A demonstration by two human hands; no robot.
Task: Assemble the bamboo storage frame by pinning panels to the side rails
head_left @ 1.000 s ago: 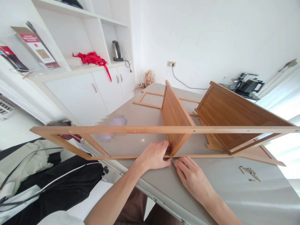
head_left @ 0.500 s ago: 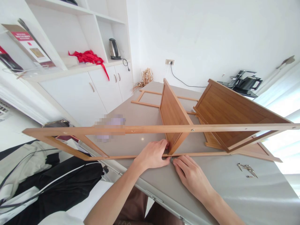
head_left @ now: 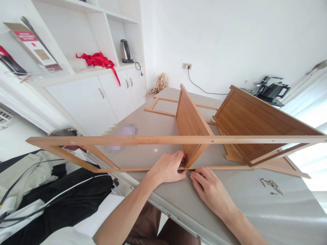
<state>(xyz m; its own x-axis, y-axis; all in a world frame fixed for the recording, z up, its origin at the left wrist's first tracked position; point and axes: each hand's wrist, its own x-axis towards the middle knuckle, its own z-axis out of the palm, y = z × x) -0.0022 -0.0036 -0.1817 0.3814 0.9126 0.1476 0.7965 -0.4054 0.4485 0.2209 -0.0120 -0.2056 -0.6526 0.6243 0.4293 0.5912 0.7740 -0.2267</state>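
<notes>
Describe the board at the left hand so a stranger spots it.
On the grey table stands a long wooden frame. The board runs back from its middle, near corner at the left hand. Of two raised boards, it is the left one.

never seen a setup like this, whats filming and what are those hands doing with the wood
No machine here: these are a person's own bare hands, filmed by a camera worn on the head, looking forward and down. On the grey table are a long wooden frame, a smaller panel, a larger panel toward the right, and loose metal fasteners. The left hand grips the frame's lower rail by the smaller panel's foot. The right hand has a small metal piece at its fingertips, too small to identify.
</notes>
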